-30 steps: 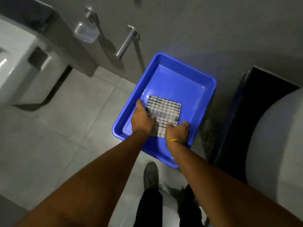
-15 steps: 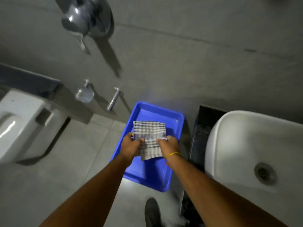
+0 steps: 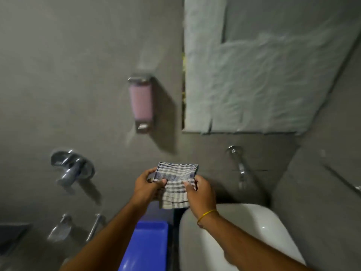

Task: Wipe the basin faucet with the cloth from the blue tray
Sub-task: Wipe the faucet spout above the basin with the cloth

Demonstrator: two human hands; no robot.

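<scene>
A folded checked cloth (image 3: 176, 180) hangs in the air in front of the grey wall, held at both sides. My left hand (image 3: 147, 185) grips its left edge and my right hand (image 3: 200, 192), with a yellow band at the wrist, grips its right edge. The chrome basin faucet (image 3: 239, 167) juts from the wall to the right of the cloth, above the white basin (image 3: 259, 227). The blue tray (image 3: 145, 247) lies below my arms, with nothing visible in the part that shows.
A pink soap dispenser (image 3: 141, 101) is fixed to the wall above the cloth. A chrome mixer handle (image 3: 71, 169) sits at the left, with a soap dish (image 3: 59, 228) and a spout (image 3: 95, 225) below it. A mirror (image 3: 259, 63) hangs at the upper right.
Both hands have lifted the cloth out of the blue tray and raised it up to the wall beside the faucet. The view has tilted upward from the floor.
</scene>
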